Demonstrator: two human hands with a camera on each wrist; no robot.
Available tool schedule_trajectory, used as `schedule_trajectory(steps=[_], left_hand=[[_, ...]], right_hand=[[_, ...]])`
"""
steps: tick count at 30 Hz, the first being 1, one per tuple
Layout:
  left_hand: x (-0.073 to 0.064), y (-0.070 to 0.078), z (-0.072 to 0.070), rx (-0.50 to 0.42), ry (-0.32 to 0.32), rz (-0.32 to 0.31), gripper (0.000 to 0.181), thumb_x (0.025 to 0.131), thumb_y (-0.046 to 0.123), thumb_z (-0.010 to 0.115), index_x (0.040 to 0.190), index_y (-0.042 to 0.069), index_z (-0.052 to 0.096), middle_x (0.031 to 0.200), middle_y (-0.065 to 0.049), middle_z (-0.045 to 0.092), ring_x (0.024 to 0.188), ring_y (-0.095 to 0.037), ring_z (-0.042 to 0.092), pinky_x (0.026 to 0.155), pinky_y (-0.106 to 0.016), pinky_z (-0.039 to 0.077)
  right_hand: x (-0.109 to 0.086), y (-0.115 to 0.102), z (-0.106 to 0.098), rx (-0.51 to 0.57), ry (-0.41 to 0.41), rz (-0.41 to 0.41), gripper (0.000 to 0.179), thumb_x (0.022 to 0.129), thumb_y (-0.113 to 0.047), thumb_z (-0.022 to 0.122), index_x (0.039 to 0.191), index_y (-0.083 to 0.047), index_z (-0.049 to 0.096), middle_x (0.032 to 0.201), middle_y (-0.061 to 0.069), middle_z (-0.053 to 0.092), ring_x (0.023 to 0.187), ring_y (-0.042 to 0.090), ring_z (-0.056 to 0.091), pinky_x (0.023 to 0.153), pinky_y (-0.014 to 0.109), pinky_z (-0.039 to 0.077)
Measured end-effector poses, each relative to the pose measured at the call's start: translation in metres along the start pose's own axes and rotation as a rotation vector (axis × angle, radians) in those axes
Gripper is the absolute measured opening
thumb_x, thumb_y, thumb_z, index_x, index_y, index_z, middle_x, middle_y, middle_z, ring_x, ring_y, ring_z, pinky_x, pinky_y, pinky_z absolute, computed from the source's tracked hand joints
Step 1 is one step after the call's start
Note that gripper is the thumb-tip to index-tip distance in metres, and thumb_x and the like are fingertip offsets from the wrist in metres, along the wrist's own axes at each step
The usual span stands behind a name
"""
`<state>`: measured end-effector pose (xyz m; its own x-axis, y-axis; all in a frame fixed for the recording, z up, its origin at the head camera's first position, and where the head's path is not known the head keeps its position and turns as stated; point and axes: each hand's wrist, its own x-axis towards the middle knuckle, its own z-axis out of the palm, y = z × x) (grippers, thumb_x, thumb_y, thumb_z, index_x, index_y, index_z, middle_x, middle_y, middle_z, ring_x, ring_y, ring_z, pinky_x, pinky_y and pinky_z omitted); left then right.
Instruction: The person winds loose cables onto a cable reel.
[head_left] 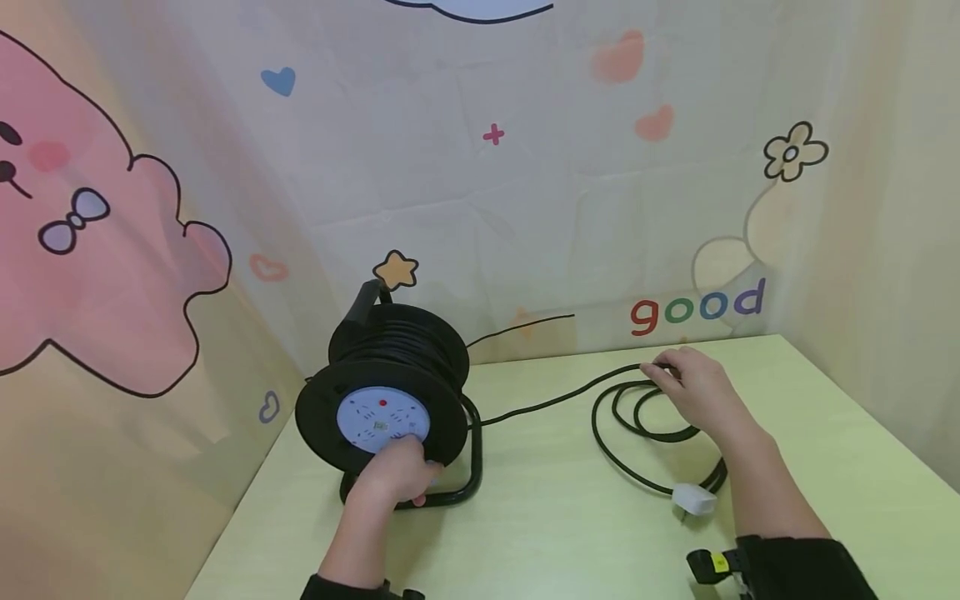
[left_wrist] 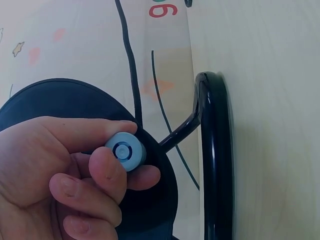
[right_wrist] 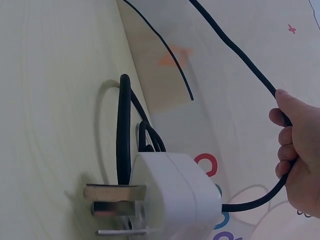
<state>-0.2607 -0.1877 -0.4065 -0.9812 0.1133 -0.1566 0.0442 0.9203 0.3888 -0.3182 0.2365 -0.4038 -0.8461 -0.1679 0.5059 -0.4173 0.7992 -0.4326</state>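
A black cable reel [head_left: 318,417] stands upright on the table's left half, dark cable wound on its drum and a pale round socket panel [head_left: 371,412] on its front face. Low on that face, my left hand [head_left: 397,471] pinches a round light blue-grey knob [left_wrist: 127,151] between its curled fingers. Over on the right, my right hand [head_left: 693,385] grips the black cable [head_left: 558,403], which runs from the reel through its fist. Beyond the hand the cable lies in loose loops, ending in a white plug [head_left: 693,499] with metal prongs.
The reel's black tube stand [head_left: 477,467] rests on the pale yellow-green table [head_left: 555,533]. A carrying handle [head_left: 363,302] rises at its top. Behind hangs a printed curtain [head_left: 420,167] with hearts and letters; a thin dark line [head_left: 525,325] shows against its lower part.
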Motion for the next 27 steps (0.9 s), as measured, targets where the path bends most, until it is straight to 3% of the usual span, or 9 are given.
schedule_trajectory(steps=[8, 13, 19, 27], left_hand=[[-0.001, -0.005, -0.001, -0.011, -0.034, 0.0, 0.03, 0.091, 0.033, 0.059, 0.083, 0.005, 0.055, 0.053, -0.002, 0.06, 0.054, -0.018, 0.052, 0.054, -0.033, 0.042], [-0.002, -0.01, 0.001, -0.005, -0.06, -0.006, 0.036, 0.093, 0.034, 0.057, 0.071, 0.006, 0.055, 0.05, -0.001, 0.06, 0.046, -0.019, 0.054, 0.052, -0.033, 0.044], [-0.003, -0.018, 0.002, -0.012, -0.081, -0.02, 0.038, 0.094, 0.033, 0.056, 0.068, 0.005, 0.056, 0.05, -0.001, 0.06, 0.045, -0.018, 0.054, 0.05, -0.032, 0.045], [-0.005, -0.03, -0.001, -0.016, -0.049, -0.015, 0.039, 0.092, 0.03, 0.06, 0.062, 0.006, 0.056, 0.048, -0.002, 0.058, 0.042, -0.017, 0.054, 0.05, -0.031, 0.046]], right_hand=[[-0.001, -0.011, 0.002, 0.026, 0.037, 0.017, 0.024, 0.096, -0.032, 0.058, 0.088, -0.011, 0.065, 0.079, 0.004, 0.056, 0.074, 0.022, 0.047, 0.064, 0.039, 0.04], [-0.001, -0.018, 0.005, 0.034, 0.047, 0.028, 0.023, 0.096, -0.031, 0.059, 0.091, -0.01, 0.066, 0.081, 0.004, 0.057, 0.076, 0.022, 0.047, 0.066, 0.04, 0.04], [0.0, -0.023, 0.012, 0.034, 0.037, 0.034, 0.021, 0.095, -0.03, 0.06, 0.092, -0.01, 0.066, 0.084, 0.005, 0.057, 0.077, 0.022, 0.048, 0.067, 0.04, 0.042], [0.003, -0.033, 0.019, 0.008, 0.041, 0.012, 0.022, 0.095, -0.032, 0.061, 0.09, -0.011, 0.066, 0.08, 0.003, 0.054, 0.073, 0.02, 0.047, 0.064, 0.038, 0.04]])
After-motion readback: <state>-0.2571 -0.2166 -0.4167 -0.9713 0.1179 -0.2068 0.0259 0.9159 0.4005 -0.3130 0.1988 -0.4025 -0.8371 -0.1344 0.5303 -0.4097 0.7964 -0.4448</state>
